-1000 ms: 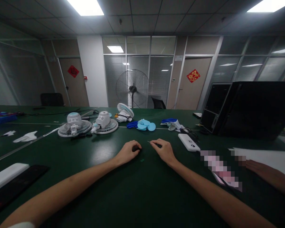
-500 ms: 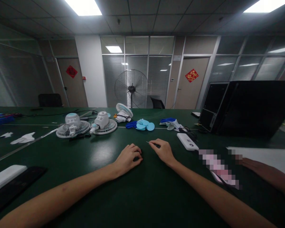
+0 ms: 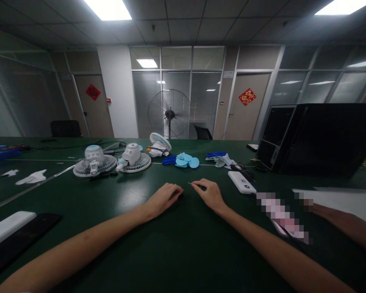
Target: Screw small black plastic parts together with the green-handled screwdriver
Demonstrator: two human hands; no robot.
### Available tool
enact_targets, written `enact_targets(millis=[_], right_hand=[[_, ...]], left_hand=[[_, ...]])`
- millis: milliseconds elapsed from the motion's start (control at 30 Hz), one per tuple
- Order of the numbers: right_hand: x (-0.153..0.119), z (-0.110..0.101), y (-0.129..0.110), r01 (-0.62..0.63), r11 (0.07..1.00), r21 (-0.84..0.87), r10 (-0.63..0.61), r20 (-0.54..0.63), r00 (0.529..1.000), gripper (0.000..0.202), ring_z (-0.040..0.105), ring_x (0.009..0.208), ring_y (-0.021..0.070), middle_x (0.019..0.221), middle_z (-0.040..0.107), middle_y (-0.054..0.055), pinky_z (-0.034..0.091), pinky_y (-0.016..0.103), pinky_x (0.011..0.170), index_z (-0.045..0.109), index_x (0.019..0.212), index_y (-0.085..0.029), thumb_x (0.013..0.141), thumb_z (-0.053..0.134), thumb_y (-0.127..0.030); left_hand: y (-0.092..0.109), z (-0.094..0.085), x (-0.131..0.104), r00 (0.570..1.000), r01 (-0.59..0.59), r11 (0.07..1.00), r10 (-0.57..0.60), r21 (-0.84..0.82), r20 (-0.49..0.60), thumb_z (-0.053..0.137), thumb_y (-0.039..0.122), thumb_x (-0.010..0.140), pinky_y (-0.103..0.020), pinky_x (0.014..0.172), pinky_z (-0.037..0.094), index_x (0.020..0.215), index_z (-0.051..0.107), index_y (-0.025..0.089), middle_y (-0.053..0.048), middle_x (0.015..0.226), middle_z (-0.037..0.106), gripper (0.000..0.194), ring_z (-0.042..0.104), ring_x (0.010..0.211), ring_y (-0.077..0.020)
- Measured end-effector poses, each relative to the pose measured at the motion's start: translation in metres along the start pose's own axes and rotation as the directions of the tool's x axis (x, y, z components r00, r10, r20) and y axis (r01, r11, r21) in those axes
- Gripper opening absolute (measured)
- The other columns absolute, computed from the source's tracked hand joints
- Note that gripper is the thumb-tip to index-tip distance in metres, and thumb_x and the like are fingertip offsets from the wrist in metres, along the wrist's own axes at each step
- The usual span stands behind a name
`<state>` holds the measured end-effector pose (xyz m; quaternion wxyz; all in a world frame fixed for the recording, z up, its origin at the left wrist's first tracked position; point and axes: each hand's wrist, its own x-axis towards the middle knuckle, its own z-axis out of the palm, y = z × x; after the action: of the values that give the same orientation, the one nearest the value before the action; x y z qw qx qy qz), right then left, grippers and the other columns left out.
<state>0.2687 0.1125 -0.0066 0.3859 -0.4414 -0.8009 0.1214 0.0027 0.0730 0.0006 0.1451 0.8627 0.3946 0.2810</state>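
Note:
My right hand [image 3: 210, 194] pinches a thin, pale, needle-like piece [image 3: 189, 183] between thumb and fingertips, just above the green table [image 3: 183, 252]. To its left, my left hand [image 3: 164, 200] has its fingers pressed together and pointing right; whatever they may hold is too small or hidden. A small gap separates the two hands. Beyond them lie light blue fan blades [image 3: 186, 160] beside a blue glove [image 3: 168, 160]. Two white fan heads [image 3: 94, 160] [image 3: 134, 158] rest grille down at the back left, and a third small fan [image 3: 159, 145] leans behind.
A white power bank [image 3: 241, 182] with a cable lies to the right, near a blurred pink object [image 3: 282, 215]. Another person's hand [image 3: 326, 211] rests at the far right by white sheets. A black computer case [image 3: 320, 140] stands behind. White and black devices lie at left.
My left hand's fingers have drawn together and straightened toward the right; before, thumb and fingers were apart and curled. My right hand has barely moved and keeps its pinch.

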Motion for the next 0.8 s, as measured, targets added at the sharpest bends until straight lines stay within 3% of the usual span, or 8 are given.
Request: enact_targets(millis=[133,367,533,667,800], right_hand=[[0.0,0.001,0.0,0.007,1.0,-0.004,-0.007,0.005,1.0,0.028,0.073,0.096,0.0244,0.107,0.079,0.006,0.054,0.035,0.087,0.082,0.113,-0.026,0.103,0.06,-0.039],[0.0,-0.001,-0.002,0.011,1.0,-0.02,-0.01,0.016,1.0,0.029,0.073,0.093,0.0249,0.105,0.079,0.007,0.054,0.036,0.085,0.082,0.112,-0.026,0.103,0.059,-0.04],[0.0,-0.001,-0.001,0.011,1.0,-0.018,-0.011,0.03,0.999,0.028,0.073,0.094,0.0249,0.106,0.079,0.006,0.054,0.036,0.087,0.082,0.113,-0.027,0.103,0.06,-0.041],[-0.001,0.0,0.0,0.009,1.0,-0.01,-0.009,0.042,0.999,0.028,0.073,0.095,0.0245,0.106,0.078,0.006,0.054,0.036,0.087,0.081,0.113,-0.027,0.103,0.06,-0.042],[-0.001,0.0,0.001,0.006,1.0,-0.001,-0.005,0.052,0.999,0.029,0.073,0.095,0.024,0.107,0.078,0.006,0.055,0.035,0.085,0.081,0.113,-0.026,0.103,0.06,-0.042]], left_hand=[[-0.003,0.0,0.002,0.998,-0.003,0.998,-0.001,0.068,0.063,0.045,0.032,0.108,-0.037,0.096,0.048,0.125,0.061,0.024,-0.008,0.12,0.069,0.024,0.063,0.108,-0.0245],[-0.055,-0.006,0.012,0.991,0.1,0.994,-0.097,0.032,-0.096,0.051,0.031,0.105,-0.037,0.098,0.048,0.11,0.063,0.023,-0.009,0.115,0.068,0.016,0.062,0.107,-0.0246],[-0.081,-0.011,0.015,0.982,0.169,0.981,-0.16,0.094,-0.098,0.054,0.031,0.101,-0.038,0.095,0.049,0.105,0.067,0.023,-0.009,0.11,0.071,0.016,0.063,0.106,-0.027],[-0.105,-0.03,0.01,0.967,0.229,0.964,-0.209,0.133,-0.145,0.057,0.033,0.097,-0.039,0.096,0.049,0.101,0.069,0.024,-0.01,0.109,0.072,0.015,0.064,0.106,-0.029],[-0.137,-0.065,-0.007,0.928,0.333,0.925,-0.287,0.183,-0.24,0.058,0.033,0.093,-0.042,0.097,0.049,0.095,0.069,0.022,-0.012,0.105,0.073,0.016,0.066,0.103,-0.0318]])
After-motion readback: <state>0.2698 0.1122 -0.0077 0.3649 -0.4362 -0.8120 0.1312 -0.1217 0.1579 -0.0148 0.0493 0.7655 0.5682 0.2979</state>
